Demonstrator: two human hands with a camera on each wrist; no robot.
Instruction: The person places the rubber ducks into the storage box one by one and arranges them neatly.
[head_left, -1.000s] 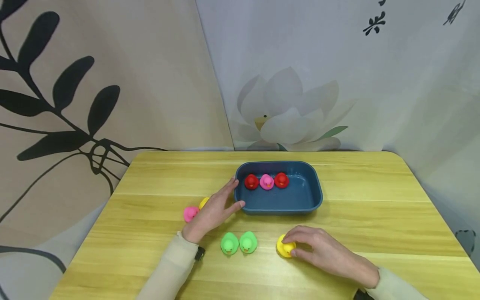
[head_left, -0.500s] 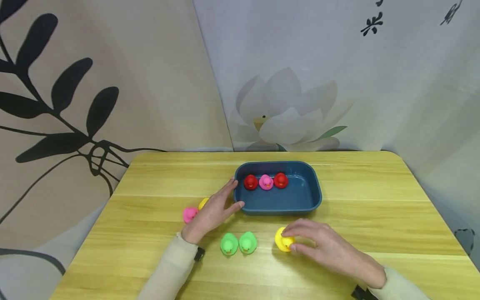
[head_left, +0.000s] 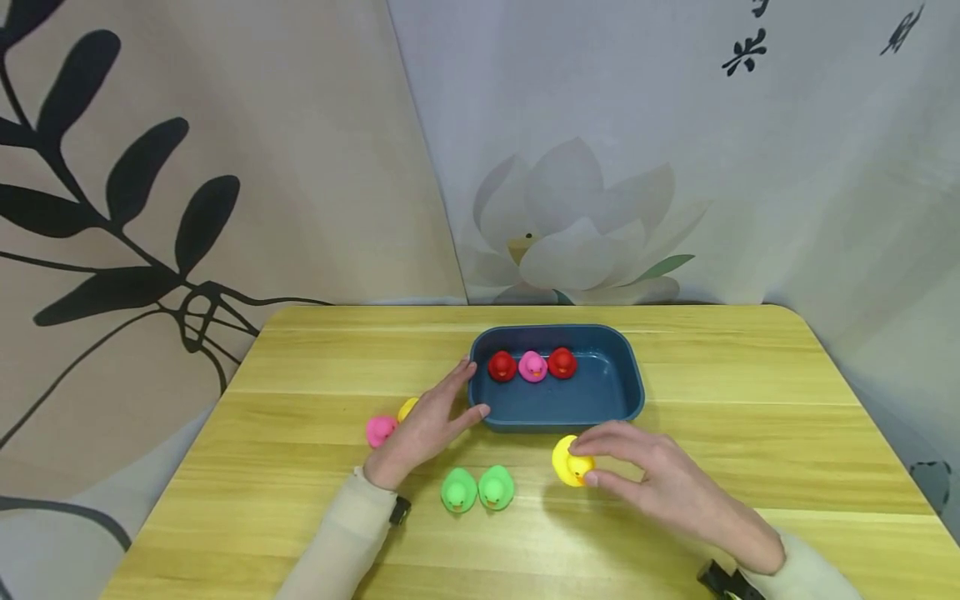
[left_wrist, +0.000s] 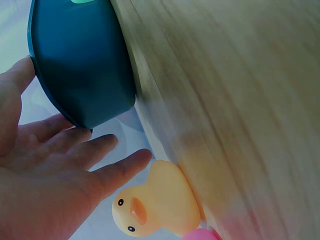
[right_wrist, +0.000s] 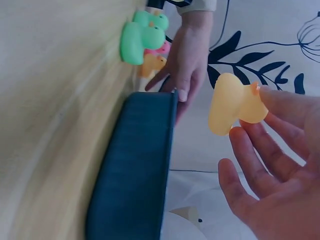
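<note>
My right hand (head_left: 667, 487) pinches a yellow rubber duck (head_left: 567, 463) by its head between thumb and fingers. In the right wrist view this duck (right_wrist: 229, 104) is lifted off the table, level with the rim of the blue tray (right_wrist: 132, 165). My left hand (head_left: 427, 429) lies against the left end of the tray (head_left: 562, 416), thumb and fingers spread straight along its rim. Inside the tray sit a red duck (head_left: 502, 367), a pink duck (head_left: 533, 367) and another red duck (head_left: 562, 363) in a row.
Two green ducks (head_left: 477, 489) stand side by side in front of the tray. Left of my left hand are a pink duck (head_left: 381, 431) and a second yellow duck (left_wrist: 170, 200), partly hidden by the hand in the head view. Behind the wooden table (head_left: 750, 358) hangs a printed backdrop.
My right hand has raised the yellow duck from the table and brought it slightly toward the tray. The left hand stays at the tray's end.
</note>
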